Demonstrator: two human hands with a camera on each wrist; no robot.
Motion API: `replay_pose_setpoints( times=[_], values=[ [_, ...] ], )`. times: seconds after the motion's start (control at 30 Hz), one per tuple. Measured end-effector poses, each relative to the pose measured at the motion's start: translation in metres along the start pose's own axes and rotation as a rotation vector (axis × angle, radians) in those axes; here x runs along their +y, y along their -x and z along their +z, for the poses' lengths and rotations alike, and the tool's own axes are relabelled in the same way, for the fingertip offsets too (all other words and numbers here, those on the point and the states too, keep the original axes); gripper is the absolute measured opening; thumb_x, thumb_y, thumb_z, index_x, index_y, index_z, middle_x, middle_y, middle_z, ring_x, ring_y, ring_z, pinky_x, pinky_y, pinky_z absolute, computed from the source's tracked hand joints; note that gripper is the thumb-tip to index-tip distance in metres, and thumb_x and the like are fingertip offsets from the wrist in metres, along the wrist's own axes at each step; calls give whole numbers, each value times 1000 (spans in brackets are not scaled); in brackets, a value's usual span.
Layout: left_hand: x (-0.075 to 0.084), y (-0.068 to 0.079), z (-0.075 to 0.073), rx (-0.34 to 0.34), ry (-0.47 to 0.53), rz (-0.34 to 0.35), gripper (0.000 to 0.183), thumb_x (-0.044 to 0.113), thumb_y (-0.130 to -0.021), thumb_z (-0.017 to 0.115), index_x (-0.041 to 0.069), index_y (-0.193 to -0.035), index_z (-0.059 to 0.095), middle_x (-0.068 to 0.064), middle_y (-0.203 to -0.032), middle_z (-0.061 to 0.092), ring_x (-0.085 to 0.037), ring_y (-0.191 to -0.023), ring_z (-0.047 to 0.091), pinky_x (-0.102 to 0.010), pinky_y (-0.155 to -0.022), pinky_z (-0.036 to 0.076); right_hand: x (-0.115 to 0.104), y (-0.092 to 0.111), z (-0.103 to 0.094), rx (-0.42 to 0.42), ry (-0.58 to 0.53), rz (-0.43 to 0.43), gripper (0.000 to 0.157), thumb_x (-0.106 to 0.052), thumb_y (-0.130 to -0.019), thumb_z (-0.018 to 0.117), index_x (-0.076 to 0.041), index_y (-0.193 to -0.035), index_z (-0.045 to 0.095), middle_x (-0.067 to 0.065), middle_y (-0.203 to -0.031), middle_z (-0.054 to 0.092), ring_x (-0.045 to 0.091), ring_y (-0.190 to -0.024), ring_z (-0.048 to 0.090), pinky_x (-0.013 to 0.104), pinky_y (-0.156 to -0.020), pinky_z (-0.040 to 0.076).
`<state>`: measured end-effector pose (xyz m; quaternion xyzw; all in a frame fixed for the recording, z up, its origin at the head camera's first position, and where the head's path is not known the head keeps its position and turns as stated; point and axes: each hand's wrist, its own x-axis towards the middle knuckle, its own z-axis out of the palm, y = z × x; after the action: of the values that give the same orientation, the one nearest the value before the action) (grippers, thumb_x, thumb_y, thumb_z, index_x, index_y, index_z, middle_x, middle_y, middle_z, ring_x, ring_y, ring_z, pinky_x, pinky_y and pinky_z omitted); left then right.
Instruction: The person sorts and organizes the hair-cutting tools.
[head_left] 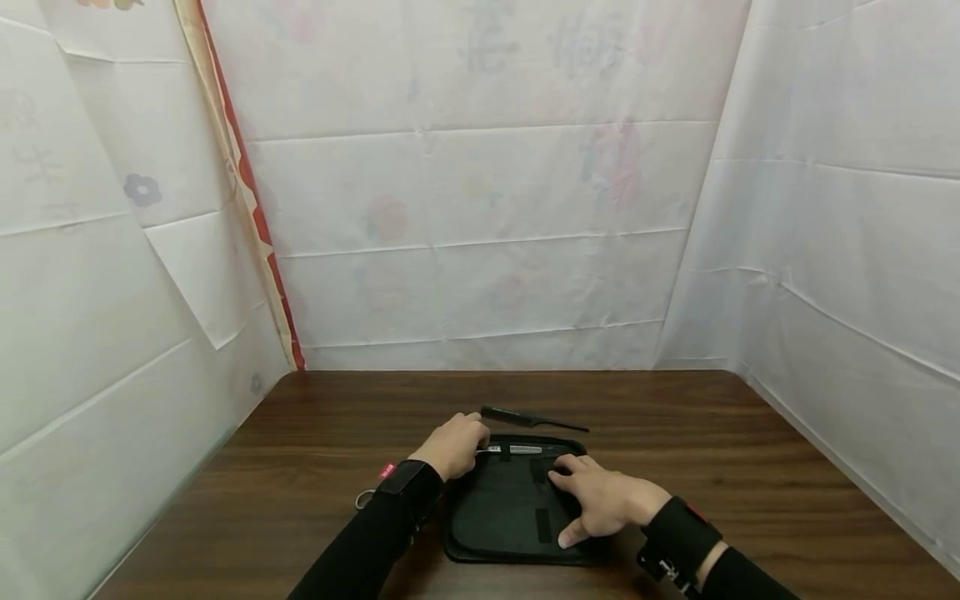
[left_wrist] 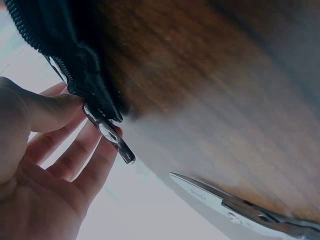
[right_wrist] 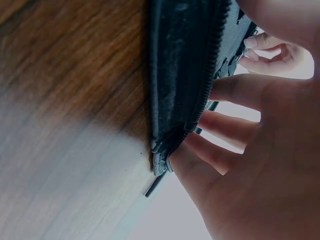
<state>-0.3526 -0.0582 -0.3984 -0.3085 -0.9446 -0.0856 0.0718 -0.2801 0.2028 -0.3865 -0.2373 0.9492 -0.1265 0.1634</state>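
A black zip case [head_left: 498, 508] lies spread on the wooden table, dark straps across its inside. Along its far edge a strap crosses silver thinning scissors [head_left: 525, 450] with a ridged blade. My left hand [head_left: 453, 446] is at the far left corner, pinching the scissors' handle end, mostly hidden by the fingers; in the left wrist view a shiny metal piece [left_wrist: 108, 132] shows beside the fingertips. My right hand [head_left: 603, 496] rests on the case's right side, thumb and fingers spread; its fingers reach over the zip edge [right_wrist: 212, 75] in the right wrist view.
A black tail comb [head_left: 525, 417] lies just beyond the case. Other scissors [left_wrist: 240, 207] lie on the table at left; in the head view only their ring [head_left: 364, 499] shows beside my left wrist. White sheets [head_left: 487, 192] hang around the table.
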Motion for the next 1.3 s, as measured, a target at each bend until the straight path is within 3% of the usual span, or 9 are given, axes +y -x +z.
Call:
replay_pose_setpoints(
  times=[1.3],
  values=[
    [7,-2,-2,-15,5,-2,19,-8,-89,71,9,-97,74,-3,-98,59,-28,-102,59,-38,-82,51,-2,1,-2,-3,16,0,87,-45,-83,82,-9,-153,46,9,-160,32,33,-149,29,53,-107,41]
  ],
)
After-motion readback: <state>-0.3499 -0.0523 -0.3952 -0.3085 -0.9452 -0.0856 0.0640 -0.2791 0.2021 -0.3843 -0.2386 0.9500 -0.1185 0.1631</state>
